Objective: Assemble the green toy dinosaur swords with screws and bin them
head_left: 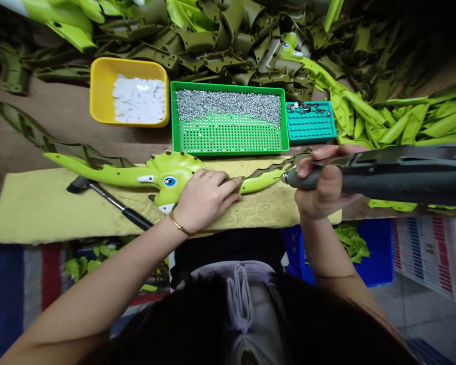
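A long lime-green plastic toy with a dinosaur head [178, 170] in its middle lies across the yellow cloth [26, 203]. My left hand [207, 200] is closed over the toy just right of the head, fingers pressing on it. My right hand [323, 185] grips a dark electric screwdriver [399, 175], held nearly level. Its bit points left and meets, or comes very near, the toy's right arm. A dark olive strip runs behind that arm. Left of my left hand, a hammer [110, 197] with a black grip lies on the cloth, its head close to the toy's left arm.
Behind the cloth stand a yellow bin [99, 91] of white pieces, a green perforated tray [230, 137] of screws and a small teal tray [311, 126] with small metal parts. Olive plastic parts [213, 50] pile up behind. Lime-green parts [414, 119] lie at right; a blue crate [380, 253] sits below.
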### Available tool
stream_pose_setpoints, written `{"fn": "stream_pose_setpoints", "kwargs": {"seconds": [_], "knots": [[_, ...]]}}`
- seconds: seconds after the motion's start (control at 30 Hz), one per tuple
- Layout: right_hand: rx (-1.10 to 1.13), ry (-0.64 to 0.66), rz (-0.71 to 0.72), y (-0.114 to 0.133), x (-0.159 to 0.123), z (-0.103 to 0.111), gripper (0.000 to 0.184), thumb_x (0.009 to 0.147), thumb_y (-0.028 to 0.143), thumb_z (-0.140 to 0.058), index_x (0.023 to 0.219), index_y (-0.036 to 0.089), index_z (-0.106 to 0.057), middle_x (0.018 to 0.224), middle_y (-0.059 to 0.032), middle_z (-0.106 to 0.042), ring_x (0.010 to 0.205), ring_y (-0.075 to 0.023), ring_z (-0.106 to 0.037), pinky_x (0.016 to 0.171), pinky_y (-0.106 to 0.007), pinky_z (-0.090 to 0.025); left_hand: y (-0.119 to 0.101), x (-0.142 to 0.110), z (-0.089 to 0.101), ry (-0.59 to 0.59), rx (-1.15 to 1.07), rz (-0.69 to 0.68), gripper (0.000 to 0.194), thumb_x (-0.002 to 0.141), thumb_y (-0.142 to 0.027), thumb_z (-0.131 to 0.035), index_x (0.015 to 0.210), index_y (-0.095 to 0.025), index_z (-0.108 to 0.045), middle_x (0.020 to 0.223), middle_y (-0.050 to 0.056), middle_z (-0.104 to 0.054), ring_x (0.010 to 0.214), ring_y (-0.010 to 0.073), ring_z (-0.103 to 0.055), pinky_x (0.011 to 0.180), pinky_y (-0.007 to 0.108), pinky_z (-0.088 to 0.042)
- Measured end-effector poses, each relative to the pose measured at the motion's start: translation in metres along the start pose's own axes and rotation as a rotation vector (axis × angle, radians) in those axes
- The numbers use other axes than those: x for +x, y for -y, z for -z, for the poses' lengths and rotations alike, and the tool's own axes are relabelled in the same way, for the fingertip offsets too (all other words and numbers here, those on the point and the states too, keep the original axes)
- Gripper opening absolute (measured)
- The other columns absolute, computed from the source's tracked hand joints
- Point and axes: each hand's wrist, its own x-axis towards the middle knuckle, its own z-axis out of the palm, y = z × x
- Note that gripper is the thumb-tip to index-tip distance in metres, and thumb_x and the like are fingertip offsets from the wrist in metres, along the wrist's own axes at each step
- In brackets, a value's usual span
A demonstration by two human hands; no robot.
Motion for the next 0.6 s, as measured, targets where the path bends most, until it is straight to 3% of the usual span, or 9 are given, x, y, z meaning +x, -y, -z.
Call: {"fn": "stream_pose_setpoints", "kwargs": {"seconds": [0.23,0.4,0.5,0.6], "knots": [[-0.011,0.063,-0.088,-0.012,-0.014,0.0,0.032,0.085,0.055,-0.044,0.109,0.035,-0.041,0.069,0.0039,-0.037,0.049,-0.0123,-0.044,0.053,-0.032,-0.044,0.0,0.0,0.001,-0.015,-0.01,-0.025,0.03,0.092,-0.039,-0.056,0.112,-0.019,-0.067,0.092,0.009,-0.07,0.084,0.0241,-0.063,0.074,0.038,-0.044],[0.088,0.146,-0.13,0.0,0.006,-0.003,0.035,0.083,0.045,-0.057,0.114,0.036,-0.043,0.073,0.004,-0.047,0.052,-0.0113,-0.047,0.055,-0.03,-0.044,0.001,0.0,0.001,-0.025,0.017,-0.032,0.029,0.092,-0.037,-0.056,0.112,-0.018,-0.065,0.089,0.009,-0.069,0.082,0.0226,-0.063,0.075,0.036,-0.044],[0.024,0.07,-0.102,0.009,0.03,-0.024,0.038,0.085,0.043,-0.052,0.121,0.037,-0.039,0.09,0.0009,-0.057,0.051,-0.0103,-0.047,0.052,-0.029,-0.044,0.0,0.001,0.002,-0.037,0.034,-0.036,0.028,0.092,-0.039,-0.055,0.102,-0.015,-0.066,0.088,0.01,-0.068,0.08,0.0227,-0.062,0.074,0.037,-0.046],[-0.057,0.029,-0.113,0.008,0.043,-0.056,0.032,0.09,0.043,-0.039,0.121,0.033,-0.038,0.1,-0.0027,-0.058,0.056,-0.0113,-0.053,0.056,-0.031,-0.049,0.0,-0.001,0.005,-0.049,0.075,-0.069,0.024,0.094,-0.033,-0.053,0.096,-0.013,-0.066,0.089,0.011,-0.068,0.08,0.0231,-0.062,0.077,0.038,-0.048]]}}
